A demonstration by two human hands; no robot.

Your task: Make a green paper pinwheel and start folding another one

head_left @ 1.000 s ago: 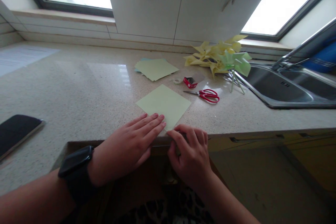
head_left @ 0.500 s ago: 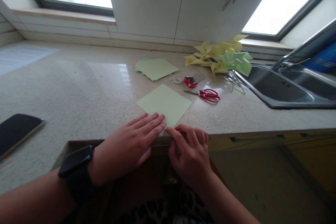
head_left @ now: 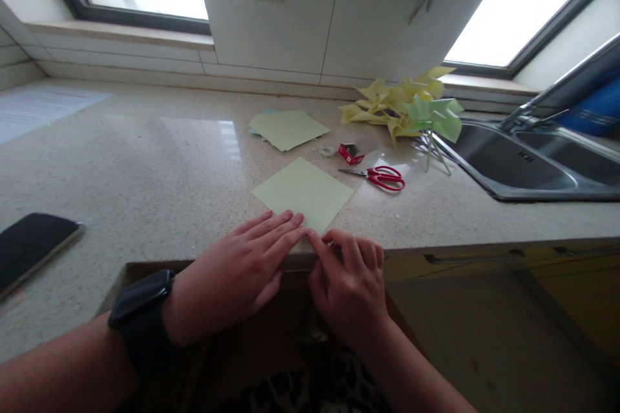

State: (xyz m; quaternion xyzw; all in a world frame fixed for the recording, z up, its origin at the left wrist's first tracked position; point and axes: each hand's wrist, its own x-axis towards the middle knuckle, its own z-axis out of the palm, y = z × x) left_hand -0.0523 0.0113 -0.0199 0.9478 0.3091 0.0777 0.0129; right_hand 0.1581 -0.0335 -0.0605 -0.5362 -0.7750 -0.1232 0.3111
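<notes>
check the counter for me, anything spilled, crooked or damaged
Nothing looks spilled or damaged. The one untidy spot is the paper stack beyond the pale green sheet: its edges fan out at the left instead of lining up.

A person's left hand (head_left: 237,277), a black watch (head_left: 141,298) at its wrist, lies flat across the lower left edge of a pale green paper square (head_left: 303,190) on a speckled desk (head_left: 169,200), as the right hand (head_left: 351,277) rests its index finger at the corner nearest the desk's edge. Beyond the square sit a stack of paper sheets (head_left: 293,130), a small pale roll (head_left: 327,151), a little red box (head_left: 351,153) and red-handled scissors (head_left: 386,178). Yellow pinwheels (head_left: 375,106) and a green pinwheel (head_left: 443,117) crowd the left side of a steel sink (head_left: 508,195), and a dark phone (head_left: 36,245) lies far left.
</notes>
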